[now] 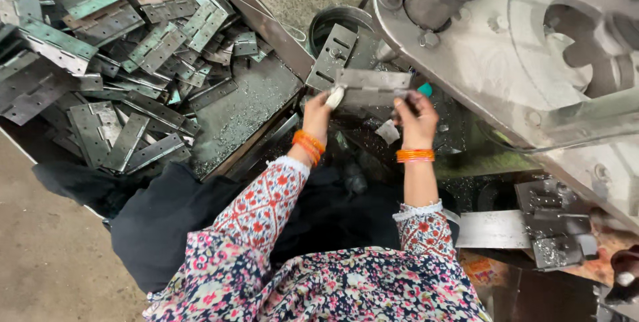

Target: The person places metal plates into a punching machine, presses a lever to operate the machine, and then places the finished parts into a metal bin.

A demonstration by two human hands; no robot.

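Note:
My left hand (319, 110) and my right hand (417, 117) both grip one flat grey metal hinge plate (373, 87), held level between them in front of a large press machine (506, 49). A white wrap covers one left fingertip. Orange bangles circle both wrists, and my sleeves are floral. Another slotted hinge plate (333, 55) leans just behind the held one.
A heap of several metal hinge plates (113, 62) fills a tray on the left, its bare floor (246, 102) dusted with metal filings. A dark round bin (336, 19) stands behind. A metal block fixture (552, 229) sits at the lower right. Black cloth (173, 222) covers my lap.

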